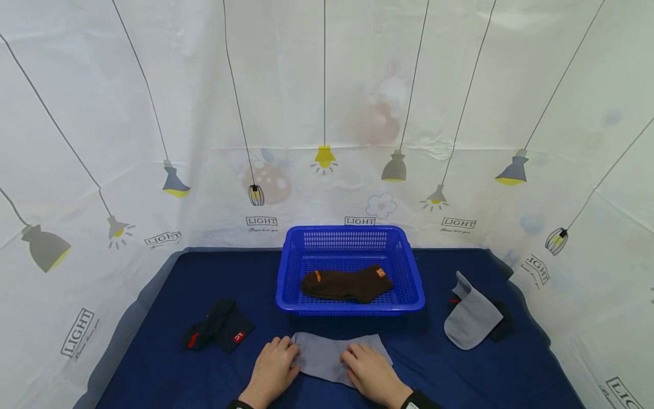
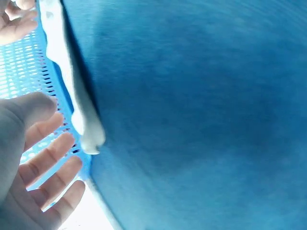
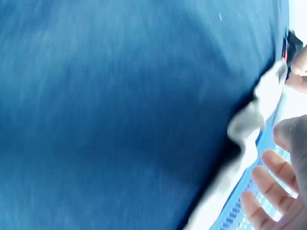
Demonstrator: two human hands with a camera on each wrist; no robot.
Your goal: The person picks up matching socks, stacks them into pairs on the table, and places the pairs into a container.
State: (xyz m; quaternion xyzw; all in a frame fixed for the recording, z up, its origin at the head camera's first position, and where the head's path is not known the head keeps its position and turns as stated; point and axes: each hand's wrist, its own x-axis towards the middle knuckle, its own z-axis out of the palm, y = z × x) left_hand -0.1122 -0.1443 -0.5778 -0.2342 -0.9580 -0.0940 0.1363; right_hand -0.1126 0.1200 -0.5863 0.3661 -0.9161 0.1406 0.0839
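A grey sock (image 1: 323, 357) lies spread lengthwise on the dark blue cloth, in front of a blue basket. My left hand (image 1: 273, 363) is at its left end, and my right hand (image 1: 372, 369) is over its right part. In the left wrist view the fingers (image 2: 50, 160) are spread and loosely bent, with nothing gripped between them. The right wrist view likewise shows relaxed, parted fingers (image 3: 273, 179) beside the rumpled pale edge of the sock (image 3: 249, 122). Whether fingertips touch the fabric is hard to tell.
The blue basket (image 1: 349, 309) holds a brown pair of socks (image 1: 347, 285) with orange marks. Black socks (image 1: 232, 328) with red marks lie to the left. At right, another grey sock (image 1: 472, 318) partly covers a black one (image 1: 503, 321). White printed sheeting (image 1: 327, 74) borders the cloth.
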